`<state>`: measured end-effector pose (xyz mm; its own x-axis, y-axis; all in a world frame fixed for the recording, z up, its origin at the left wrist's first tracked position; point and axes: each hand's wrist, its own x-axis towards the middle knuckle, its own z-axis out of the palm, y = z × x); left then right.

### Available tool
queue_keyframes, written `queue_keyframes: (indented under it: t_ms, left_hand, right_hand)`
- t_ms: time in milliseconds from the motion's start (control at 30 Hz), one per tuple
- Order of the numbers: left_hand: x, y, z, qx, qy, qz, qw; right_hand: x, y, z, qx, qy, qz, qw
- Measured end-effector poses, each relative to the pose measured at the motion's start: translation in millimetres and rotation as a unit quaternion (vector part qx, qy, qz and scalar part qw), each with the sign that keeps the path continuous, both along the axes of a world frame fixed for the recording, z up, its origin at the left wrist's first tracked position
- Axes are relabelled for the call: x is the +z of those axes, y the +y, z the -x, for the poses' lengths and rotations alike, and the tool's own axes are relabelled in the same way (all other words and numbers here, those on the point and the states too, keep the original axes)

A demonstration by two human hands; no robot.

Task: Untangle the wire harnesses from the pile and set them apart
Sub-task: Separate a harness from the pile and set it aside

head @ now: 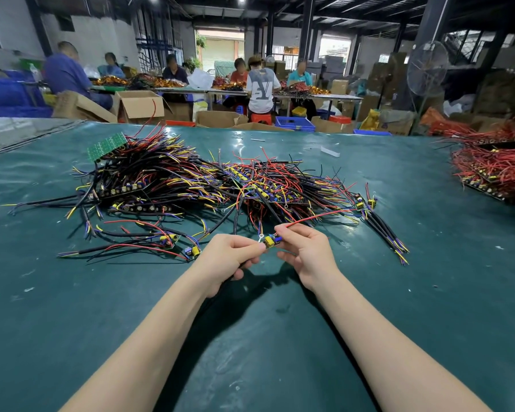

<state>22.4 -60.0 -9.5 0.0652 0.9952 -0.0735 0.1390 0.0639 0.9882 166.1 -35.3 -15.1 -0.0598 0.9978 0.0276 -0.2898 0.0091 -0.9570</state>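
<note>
**Head view**

1. Step in hand: separation of a single unit. The left hand (229, 257) and right hand (305, 254) met just in front of the pile (191, 179), above the green table cover (250, 337), with one wire harness (270, 241) between them.
2. Finger state: the left thumb and forefinger pinched the left end of the harness's small yellow-and-blue board, and the remaining fingers were curled under. The right thumb and forefinger pinched the right end, where the red lead (318, 217) left the board. The other right fingers were loosely bent.
3. The red lead ran up and to the right, back into the near edge of the pile. Judged from this, the harness was not yet free.
4. Next move, as a judgement: draw the lead out along its own length while steadying the board. A sideways pull could drag neighbouring wires.
5. The separated harnesses (384, 230) lay in a loose row to the right of the pile. This was the probable place to set the unit down.

**Containers**

- An open cardboard box (140, 105) stood beyond the far table edge. Its contents could not be seen.
- A blue basket (295, 123) stood on the floor further right. Its contents were hidden.
</note>
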Motion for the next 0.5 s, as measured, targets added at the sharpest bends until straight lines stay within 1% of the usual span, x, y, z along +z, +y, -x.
queue_keyframes:
  t_ms: [100, 233, 367, 500]
  left_hand:
    - [0, 0, 0, -0.002, 0.005, -0.013, 1.000]
    - [0, -1, -2, -0.014, 0.045, -0.025, 0.999]
    - [1, -4, -1, -0.053, 0.063, -0.019, 0.996]
    - [4, -6, 0, -0.101, 0.071, -0.010, 0.992]
  right_hand:
    - [-3, 2, 1, -0.032, 0.002, -0.006, 0.999]
    - [-3, 5, -2, -0.069, 0.011, -0.010, 0.997]
    - [0, 9, -10, -0.121, 0.063, -0.005, 0.991]
    - [0, 11, -13, -0.137, 0.076, 0.006, 0.988]
